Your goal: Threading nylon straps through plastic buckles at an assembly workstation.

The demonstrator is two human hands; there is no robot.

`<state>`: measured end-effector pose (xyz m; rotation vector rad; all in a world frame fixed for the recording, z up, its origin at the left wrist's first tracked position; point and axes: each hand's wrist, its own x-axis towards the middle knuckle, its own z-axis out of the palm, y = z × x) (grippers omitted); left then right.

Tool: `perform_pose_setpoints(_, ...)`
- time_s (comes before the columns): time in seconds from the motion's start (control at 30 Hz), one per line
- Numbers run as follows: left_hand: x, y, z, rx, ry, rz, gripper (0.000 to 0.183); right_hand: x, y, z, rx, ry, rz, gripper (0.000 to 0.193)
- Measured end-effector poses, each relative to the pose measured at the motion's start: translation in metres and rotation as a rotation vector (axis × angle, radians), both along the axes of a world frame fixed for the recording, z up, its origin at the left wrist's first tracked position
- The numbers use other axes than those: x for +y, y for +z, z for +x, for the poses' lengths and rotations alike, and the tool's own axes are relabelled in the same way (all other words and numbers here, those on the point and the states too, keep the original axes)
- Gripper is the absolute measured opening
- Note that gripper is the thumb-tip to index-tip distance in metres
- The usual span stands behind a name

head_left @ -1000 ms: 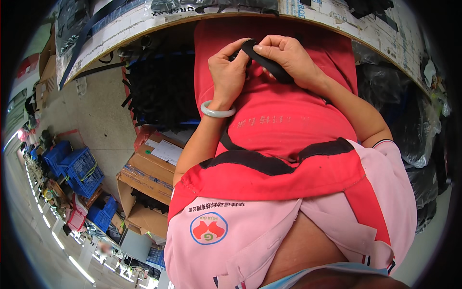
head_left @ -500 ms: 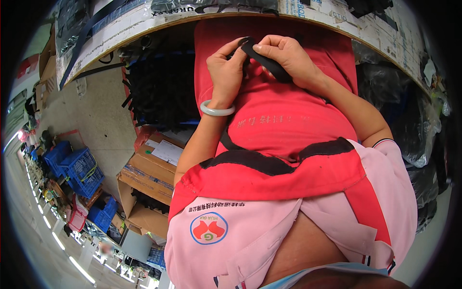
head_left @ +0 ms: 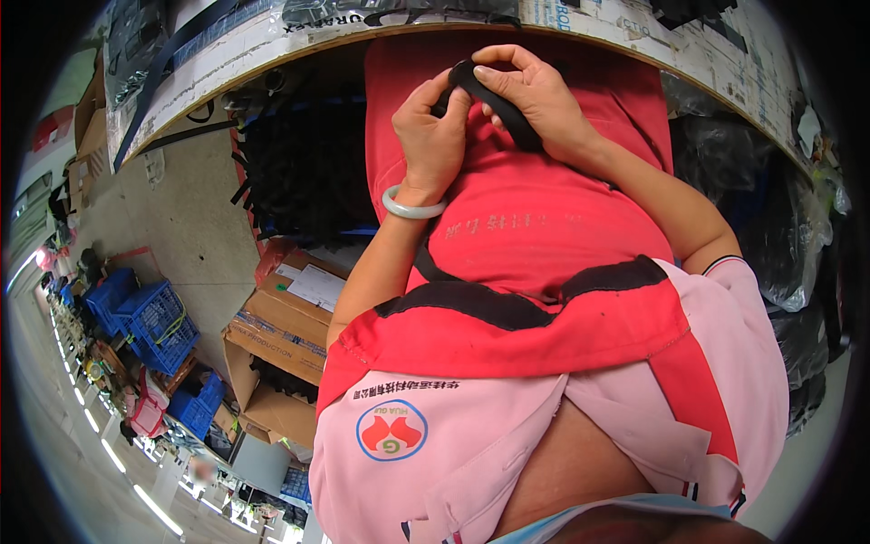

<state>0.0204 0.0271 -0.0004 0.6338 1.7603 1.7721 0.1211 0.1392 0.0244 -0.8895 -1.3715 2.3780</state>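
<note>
A black fabric strap (head_left: pixel 509 116) is held between my two hands, over the red apron (head_left: pixel 535 213) on my lap. My left hand (head_left: pixel 430 127), with a pale bangle (head_left: pixel 413 205) at its wrist, pinches the strap's end. On the strap's upper part, my right hand (head_left: pixel 540 100) presses its thumb from above, fingers curled behind. The strap's wide part slants down beneath the right palm, where its lower end is partly hidden. Both hands are closed and almost meet at the fingertips, just short of the table edge.
Ahead is a worn white table (head_left: pixel 616 29) with a curved-looking edge. A heap of black straps (head_left: pixel 304 172) lies beneath it at left. A cardboard box (head_left: pixel 283 317) stands at my left, with blue crates (head_left: pixel 156 325) farther off. Black plastic bags (head_left: pixel 779 245) are at right.
My right hand has shifted slightly up, its thumb further over the strap. The strap now hangs more steeply, its upper end raised. The left hand keeps its pinch with fingers slightly turned.
</note>
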Motion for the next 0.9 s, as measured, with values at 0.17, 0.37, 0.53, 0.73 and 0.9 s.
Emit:
perform_pose_setpoints(0.17, -0.002, -0.012, -0.004, 0.29, -0.011, -0.029, 0.019, 0.003, 0.003, 0.001, 0.038, 0.038, 0.066, 0.038)
perform_pose_setpoints(0.37, -0.001, -0.014, -0.006, 0.353, 0.007, -0.003, 0.019, 0.009, -0.003, 0.0, -0.021, 0.104, 0.205, 0.043)
perform_pose_setpoints(0.53, -0.006, -0.008, -0.008, 0.377, -0.078, -0.051, 0.019, 0.013, 0.0, -0.005, -0.031, 0.094, 0.03, 0.038)
perform_pose_setpoints(0.73, -0.01, 0.004, -0.017, -0.595, -0.199, 0.004, 0.031, 0.029, -0.013, 0.003, -0.05, 0.214, -0.086, 0.029)
perform_pose_setpoints(0.9, -0.002, 0.003, -0.024, -0.786, -0.231, 0.023, 0.021, 0.02, -0.017, 0.004, 0.119, 0.055, 0.652, 0.016)
